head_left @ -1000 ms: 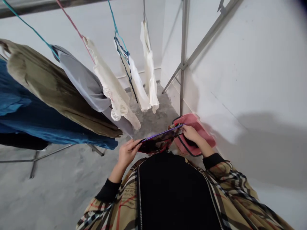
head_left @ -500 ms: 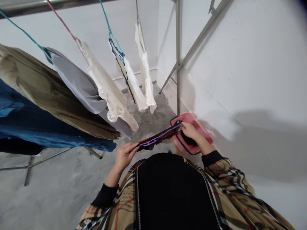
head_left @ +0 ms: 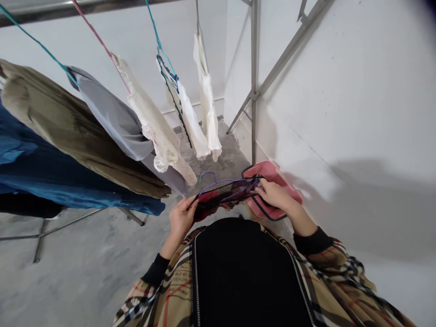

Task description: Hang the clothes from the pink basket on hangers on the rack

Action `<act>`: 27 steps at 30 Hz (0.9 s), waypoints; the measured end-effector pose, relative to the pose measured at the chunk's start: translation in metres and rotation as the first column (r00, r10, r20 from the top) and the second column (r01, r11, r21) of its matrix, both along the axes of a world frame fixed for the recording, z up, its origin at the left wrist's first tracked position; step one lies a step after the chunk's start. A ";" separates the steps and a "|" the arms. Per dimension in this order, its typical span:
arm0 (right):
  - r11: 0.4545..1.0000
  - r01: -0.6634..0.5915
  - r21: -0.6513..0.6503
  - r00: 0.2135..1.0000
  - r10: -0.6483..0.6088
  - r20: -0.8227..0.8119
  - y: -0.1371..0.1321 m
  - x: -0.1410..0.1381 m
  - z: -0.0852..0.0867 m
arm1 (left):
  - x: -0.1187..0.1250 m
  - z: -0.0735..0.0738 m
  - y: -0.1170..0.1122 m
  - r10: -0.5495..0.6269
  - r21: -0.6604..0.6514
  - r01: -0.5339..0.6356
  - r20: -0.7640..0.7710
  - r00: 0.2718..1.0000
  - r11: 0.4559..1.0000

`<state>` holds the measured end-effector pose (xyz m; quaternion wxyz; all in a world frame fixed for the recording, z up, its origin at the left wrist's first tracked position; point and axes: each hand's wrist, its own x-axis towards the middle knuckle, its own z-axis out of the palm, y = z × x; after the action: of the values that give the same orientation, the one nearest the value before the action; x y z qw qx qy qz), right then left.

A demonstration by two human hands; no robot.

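A dark garment with red patches and a black edge [head_left: 213, 202] is stretched between my two hands in front of my waist. Inside it sits a purple hanger [head_left: 208, 174], its hook standing up beyond the garment's far edge. My left hand [head_left: 182, 218] is closed on the garment's left end. At the other end, my right hand [head_left: 272, 193] pinches the garment together with the hanger's end. Beneath my right hand stands a pink basket [head_left: 288, 181] with a dark handle; my hand and the garment hide part of its inside.
To the left, clothes hang from a metal rail [head_left: 98, 5]: blue trousers [head_left: 68, 181], an olive garment [head_left: 64, 118], a grey one [head_left: 105, 113], a cream lace garment [head_left: 151, 122] and white pieces [head_left: 207, 104]. A metal rack leg [head_left: 254, 91] stands before the right wall [head_left: 368, 100].
The hanger has turned, so its hook now points up and away from me rather than lying along the garment. The garment is spread wider, showing more red. Both hands remain on its ends.
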<state>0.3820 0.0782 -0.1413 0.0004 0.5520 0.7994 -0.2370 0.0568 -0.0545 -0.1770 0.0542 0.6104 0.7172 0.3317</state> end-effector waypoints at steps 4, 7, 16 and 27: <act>0.995 -0.049 -0.086 0.915 0.010 -0.404 -0.004 0.015 0.022 | -0.005 -0.001 0.006 -0.057 0.069 0.054 0.047 0.997 0.996; 0.991 0.125 -0.050 0.767 -0.128 -0.628 0.002 0.027 0.024 | -0.012 0.001 0.011 -0.085 0.102 0.078 0.068 0.994 0.992; 0.973 0.193 0.124 0.820 -0.091 -0.565 0.012 0.028 -0.021 | -0.020 0.019 0.020 -0.154 0.149 0.153 -0.007 0.988 0.977; 0.988 0.130 0.083 0.724 -0.037 -0.689 0.009 0.019 -0.019 | -0.029 0.020 0.018 -0.159 0.130 0.153 0.033 0.987 0.980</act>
<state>0.4010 0.0867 -0.1602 -0.3401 0.4599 0.7306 -0.3729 0.0281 -0.0366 -0.1571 0.0566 0.6595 0.6433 0.3847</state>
